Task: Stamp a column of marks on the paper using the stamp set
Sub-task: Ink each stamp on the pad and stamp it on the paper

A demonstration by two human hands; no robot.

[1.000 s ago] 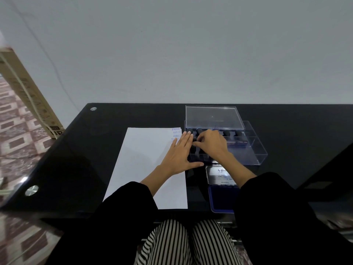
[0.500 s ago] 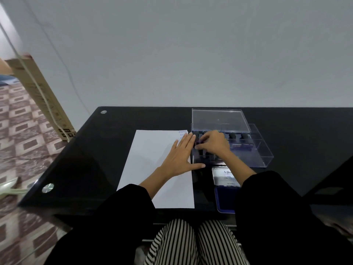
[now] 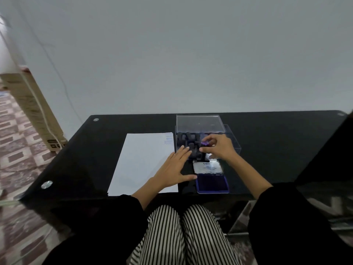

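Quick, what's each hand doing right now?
Left hand: open, flat on the paper.
Right hand: pinching a small stamp.

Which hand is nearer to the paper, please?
Left. The left hand rests flat on the paper's right edge; the right hand pinches a stamp over the box, off the paper.

I see a glossy black glass table [image 3: 114, 150] with round silver fittings [image 3: 46, 184] at its left corners, a pale wall [image 3: 191, 54] behind, and a tall brown cardboard box [image 3: 34, 111] standing on patterned brown floor tiles [image 3: 17, 153].
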